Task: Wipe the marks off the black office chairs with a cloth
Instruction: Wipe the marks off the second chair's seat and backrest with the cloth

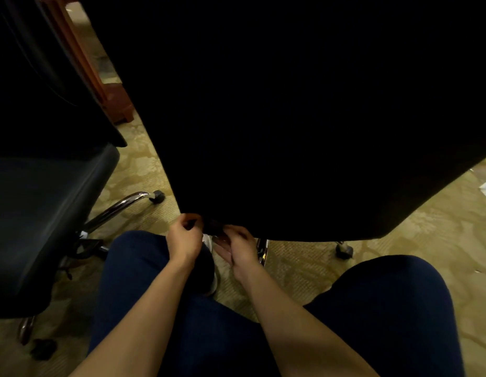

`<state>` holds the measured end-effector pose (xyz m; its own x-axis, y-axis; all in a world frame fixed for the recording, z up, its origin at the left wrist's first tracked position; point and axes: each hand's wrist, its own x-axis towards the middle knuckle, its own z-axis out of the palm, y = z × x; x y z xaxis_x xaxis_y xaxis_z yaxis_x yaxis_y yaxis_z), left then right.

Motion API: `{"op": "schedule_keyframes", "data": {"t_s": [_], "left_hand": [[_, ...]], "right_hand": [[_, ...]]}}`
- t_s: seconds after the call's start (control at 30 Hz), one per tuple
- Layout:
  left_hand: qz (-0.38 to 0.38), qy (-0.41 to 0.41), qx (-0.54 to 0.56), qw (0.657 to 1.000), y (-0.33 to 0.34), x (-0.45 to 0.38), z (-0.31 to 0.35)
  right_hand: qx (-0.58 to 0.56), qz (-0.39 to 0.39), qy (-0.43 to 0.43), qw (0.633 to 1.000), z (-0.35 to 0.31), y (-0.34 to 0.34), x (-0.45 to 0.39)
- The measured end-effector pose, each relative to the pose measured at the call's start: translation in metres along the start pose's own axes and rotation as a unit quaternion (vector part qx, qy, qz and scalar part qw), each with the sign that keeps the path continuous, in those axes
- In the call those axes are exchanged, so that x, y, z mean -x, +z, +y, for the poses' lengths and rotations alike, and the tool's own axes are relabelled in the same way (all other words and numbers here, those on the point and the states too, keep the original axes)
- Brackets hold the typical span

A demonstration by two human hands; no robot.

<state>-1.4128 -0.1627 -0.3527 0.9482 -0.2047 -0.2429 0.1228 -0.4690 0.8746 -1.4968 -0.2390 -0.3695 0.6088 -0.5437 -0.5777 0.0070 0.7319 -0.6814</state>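
Your left hand (185, 238) pinched the lower corner of the black chair back (304, 118) looming just above and ahead, while your right hand (240, 247) curled beside it, its contents too dark to tell.

The chair back (304, 118) runs off the frame's top and right, too dark to show marks. Whatever both hands (209, 240) work at under its lower edge stays hidden in shadow.
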Motion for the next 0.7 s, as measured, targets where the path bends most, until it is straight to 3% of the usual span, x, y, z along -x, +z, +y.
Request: {"op": "schedule_keyframes", "data": {"t_s": [0.17,0.37,0.57,0.7], "left_hand": [[0.057,0.071,-0.039,0.995,0.033,0.024,0.012],[0.041,0.167,-0.080,0.982,0.072,0.056,0.016],[-0.029,0.226,-0.097,0.969,0.127,0.099,0.017],[-0.117,0.242,-0.120,0.956,0.172,0.136,0.038]], "right_hand": [[-0.021,0.018,-0.030,0.999,-0.015,-0.026,-0.001],[-0.086,0.053,-0.029,0.994,-0.031,-0.073,0.002],[-0.079,0.109,-0.046,0.990,-0.077,-0.137,0.009],[-0.075,0.174,-0.060,0.980,-0.115,-0.192,0.008]]}}
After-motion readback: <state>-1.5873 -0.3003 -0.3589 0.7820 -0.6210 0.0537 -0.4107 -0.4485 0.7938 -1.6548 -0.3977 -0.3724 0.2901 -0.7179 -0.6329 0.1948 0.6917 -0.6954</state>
